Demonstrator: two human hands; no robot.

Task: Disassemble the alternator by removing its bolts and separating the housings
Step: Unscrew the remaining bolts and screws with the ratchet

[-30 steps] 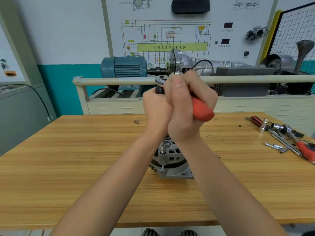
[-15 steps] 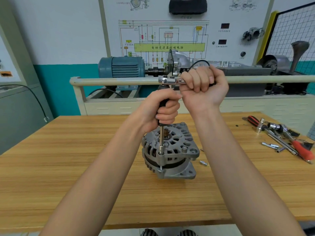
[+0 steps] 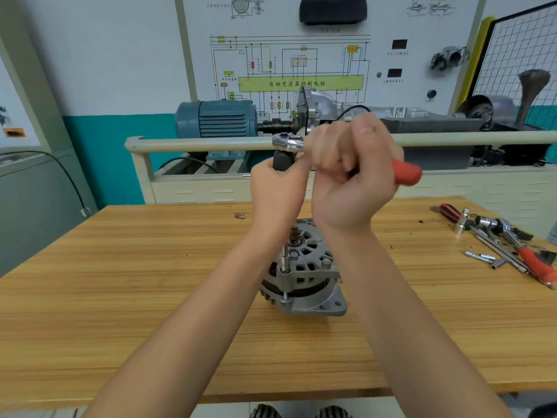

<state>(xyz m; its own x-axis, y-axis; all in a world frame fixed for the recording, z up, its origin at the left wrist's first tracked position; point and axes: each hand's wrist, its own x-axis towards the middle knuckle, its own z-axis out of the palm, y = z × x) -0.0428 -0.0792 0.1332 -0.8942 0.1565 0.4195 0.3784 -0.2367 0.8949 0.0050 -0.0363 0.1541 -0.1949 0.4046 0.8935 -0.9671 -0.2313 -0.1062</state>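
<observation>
Alternator (image 3: 304,277): stands on the wooden table (image 3: 120,297), near the middle, vented housing face up, square mounting flange toward the near right.
Bolt: hidden under the socket at the near-left edge of the upper housing; a thin shank shows just below it, between the two housings.
Extension bar (image 3: 284,257): upright, socket end seated on the housing's near-left ear, upper end running up into the left hand.
Ratchet (image 3: 287,141): chrome head atop a black piece above the bar, red handle end (image 3: 407,173) sticking out right of the right hand.
Left hand (image 3: 278,191): curled round the black piece under the ratchet head, directly above the alternator.
Right hand (image 3: 352,173): wrapped round the ratchet handle, thumb on top; motion-blurred, so exact finger placement probably not readable.
Forearms: both reach in from the near edge, meeting above the alternator.
Loose tools (image 3: 500,245): heap at the table's far right; red-and-black handles, chrome sockets and bars, touching and overlapping.
Small socket bits (image 3: 480,257): lie just left of that heap.
Rail (image 3: 196,143): beige tube running left to right behind the table, level with the ratchet head.
Blue motor (image 3: 217,119): beyond the rail, coupled to a grey gearbox on its right.
Wiring panel (image 3: 301,82): on the far wall, with a green block of characters.
</observation>
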